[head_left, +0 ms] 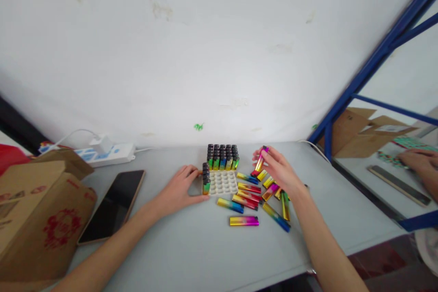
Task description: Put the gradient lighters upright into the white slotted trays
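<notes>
My left hand [179, 191] braces the left side of a white tray [224, 183] with round holes, its thumb at the near corner and fingertips at the far one. A row of lighters [205, 180] with black tops stands upright along the tray's left edge. My right hand [278, 166] pinches a pink and yellow lighter [259, 162], held tilted above the loose ones. Several loose lighters [247, 201] in red, yellow, blue and pink lie right of the tray and in front of it. Behind the tray stands a block of upright lighters [223, 157].
On the left are a dark phone [112, 205], a cardboard box [44, 219] and a white power strip [111, 154] with a plug. A blue metal frame [359, 73] rises at the right. Beyond it, another person's hand [420, 164] rests near an open carton [357, 132].
</notes>
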Available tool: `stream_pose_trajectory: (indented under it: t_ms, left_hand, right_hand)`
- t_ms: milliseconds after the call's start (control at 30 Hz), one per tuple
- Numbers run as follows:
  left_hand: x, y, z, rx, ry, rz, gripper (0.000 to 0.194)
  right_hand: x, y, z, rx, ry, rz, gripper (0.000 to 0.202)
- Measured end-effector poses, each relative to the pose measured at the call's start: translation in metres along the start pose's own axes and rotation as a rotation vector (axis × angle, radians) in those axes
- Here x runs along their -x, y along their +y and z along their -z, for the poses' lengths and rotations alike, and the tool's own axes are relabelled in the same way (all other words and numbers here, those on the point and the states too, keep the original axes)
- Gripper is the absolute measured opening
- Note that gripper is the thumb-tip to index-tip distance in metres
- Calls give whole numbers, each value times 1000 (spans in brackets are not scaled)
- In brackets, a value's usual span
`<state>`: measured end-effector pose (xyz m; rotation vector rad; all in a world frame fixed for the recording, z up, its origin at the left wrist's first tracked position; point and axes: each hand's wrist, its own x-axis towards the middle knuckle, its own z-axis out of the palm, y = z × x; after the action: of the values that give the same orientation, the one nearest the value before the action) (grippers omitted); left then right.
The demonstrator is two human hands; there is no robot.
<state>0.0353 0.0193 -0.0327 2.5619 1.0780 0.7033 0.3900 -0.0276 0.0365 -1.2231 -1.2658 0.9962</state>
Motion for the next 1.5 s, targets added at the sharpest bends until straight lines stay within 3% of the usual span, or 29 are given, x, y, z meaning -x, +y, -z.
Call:
stream_pose_trajectory:
  t_ms: [100,200,267,433,567,767,933,1100,1167,1300,1500]
  left_hand:
    - [0,2,2,27,-7,2,56]
    - [0,4,4,57,-12,-2,54]
    - [0,5,6,69,-11,0,53]
    - [0,6,8,85,-25,10,54]
    - [0,7,10,80,-35,7,56]
    - [0,7,11,73,-36,8,57]
    - [1,6,10,77,-35,5,57]
    - [1,5,12,78,-63,0,58]
    - [1,6,13,83,-76,0,58]
    - [0,8,16,101,-92,-4,55]
    - [1,9,16,109,-97,1,55]
  right_hand:
    - [-10,-8,-31,-214,-172,-51,55]
    - [-19,-12,-61,-245,-315,-96,55]
    - [-22,-7,-79,-171,-305,-96,58]
    - [-9,18,-105,179,-88,112,67]
    - [0,25,-105,333,-40,133,61]
    - [-4,29,-102,348,-13,118,46]
    - [-1,31,-105,365,-2,151,52]
    - [2,28,-106,295,-166,144,45]
    - [3,28,-107,276,-233,189,44]
    - [5,27,-107,465,-199,400,45]
    - [3,33,-105,593,-168,447,37]
